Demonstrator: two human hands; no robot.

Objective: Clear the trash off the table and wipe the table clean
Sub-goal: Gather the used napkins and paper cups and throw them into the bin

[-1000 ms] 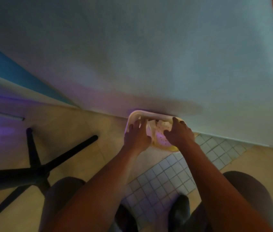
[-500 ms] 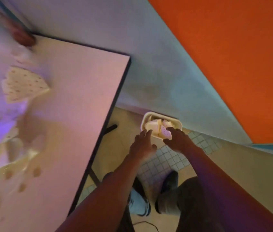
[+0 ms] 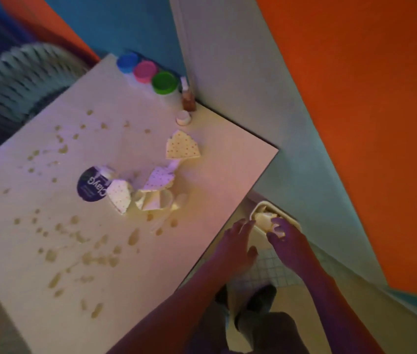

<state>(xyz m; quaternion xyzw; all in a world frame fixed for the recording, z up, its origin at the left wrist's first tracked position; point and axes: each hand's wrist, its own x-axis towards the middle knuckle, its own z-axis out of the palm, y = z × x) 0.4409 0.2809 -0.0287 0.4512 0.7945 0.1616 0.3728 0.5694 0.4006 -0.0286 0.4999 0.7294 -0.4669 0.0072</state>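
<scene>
Both hands hang over the white bin on the floor beside the table: the left hand released, fingers spread, holding nothing; the right hand curled among crumpled paper at the bin's mouth, though whether it grips any I cannot tell. This looks like the dumping step. Dotted paper scraps and brownish splatters remain on the tabletop, so next comes another gathering reach.
</scene>
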